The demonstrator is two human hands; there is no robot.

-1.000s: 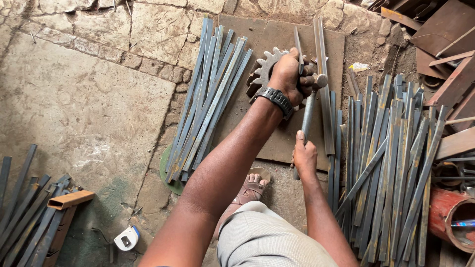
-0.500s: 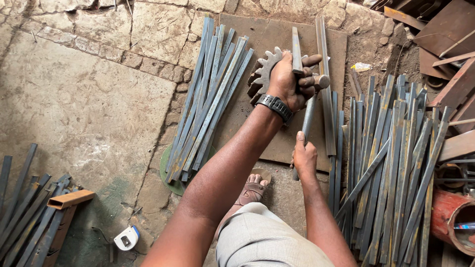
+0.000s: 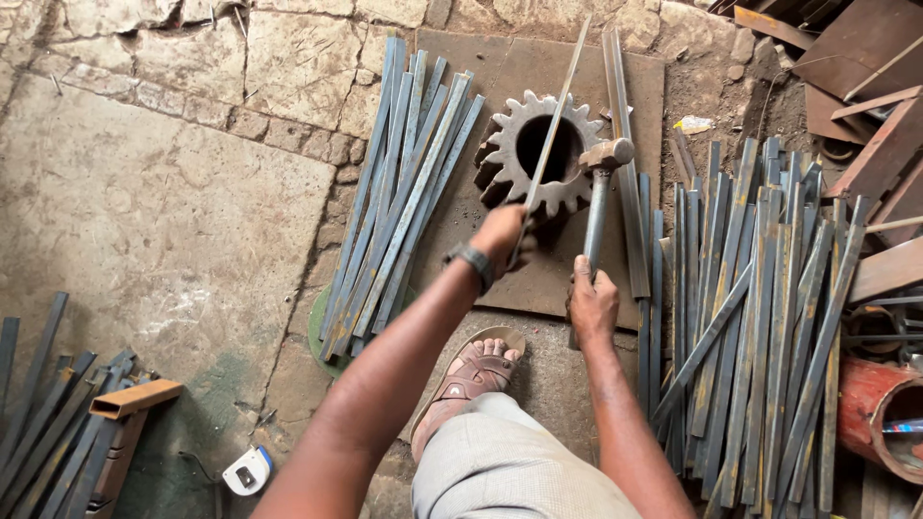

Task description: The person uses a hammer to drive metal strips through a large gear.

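We look down on a cracked stone workshop floor, where our left hand [image 3: 502,234] has its fingers wrapped tight around the near end of a thin flat metal strip [image 3: 555,113], holding it slanted so that its length crosses the bore of a large toothed gear wheel [image 3: 544,154]. The gear lies flat on a rusty steel plate [image 3: 642,86] at the far middle of the scene, seemingly serving as a raised rest for the strip. Our right hand [image 3: 592,306] is closed firmly around the lower handle of a hammer [image 3: 598,197], whose head sits just right of the gear, beside the strip, placed as if ready to strike it. To the left of the plate a bundle of grey strips [image 3: 399,192] lies stacked in one direction; to the right a looser heap of strips [image 3: 760,308] spreads toward scrap. A sandalled foot [image 3: 470,377] rests near us, and a tape measure [image 3: 248,471] lies at the near left.
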